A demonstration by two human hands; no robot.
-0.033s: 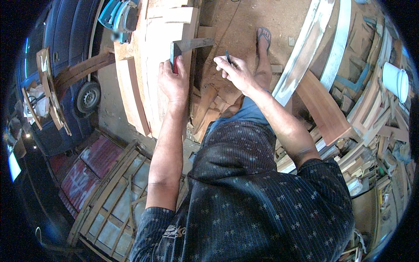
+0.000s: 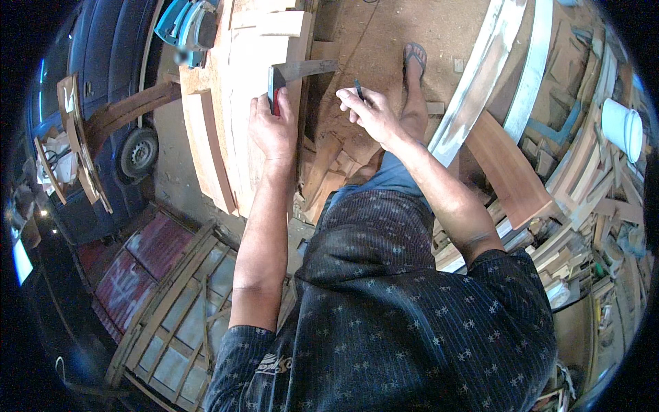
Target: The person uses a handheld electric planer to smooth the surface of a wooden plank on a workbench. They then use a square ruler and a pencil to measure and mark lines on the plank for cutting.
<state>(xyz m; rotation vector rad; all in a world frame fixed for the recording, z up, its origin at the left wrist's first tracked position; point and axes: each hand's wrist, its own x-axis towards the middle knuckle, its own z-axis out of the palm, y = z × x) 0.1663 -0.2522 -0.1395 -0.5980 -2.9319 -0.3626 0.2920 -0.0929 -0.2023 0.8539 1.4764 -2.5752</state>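
Observation:
My left hand (image 2: 272, 127) grips a try square (image 2: 305, 69) by its stock, which has red on it, on a pale wooden board (image 2: 296, 48) at the top centre. The square's grey metal blade points right, past the board's edge. My right hand (image 2: 371, 113), just right of the square, has its fingers closed round a thin dark pencil or marker (image 2: 358, 90) above the dusty floor.
A teal power tool (image 2: 182, 27) rests on the wooden bench (image 2: 195, 79). A dark blue vehicle (image 2: 110, 44) stands at left. Long boards (image 2: 504, 168), white-coated strips (image 2: 467, 82), offcuts and a white bucket (image 2: 621, 127) lie at right. A barred wooden frame (image 2: 171, 329) is at lower left.

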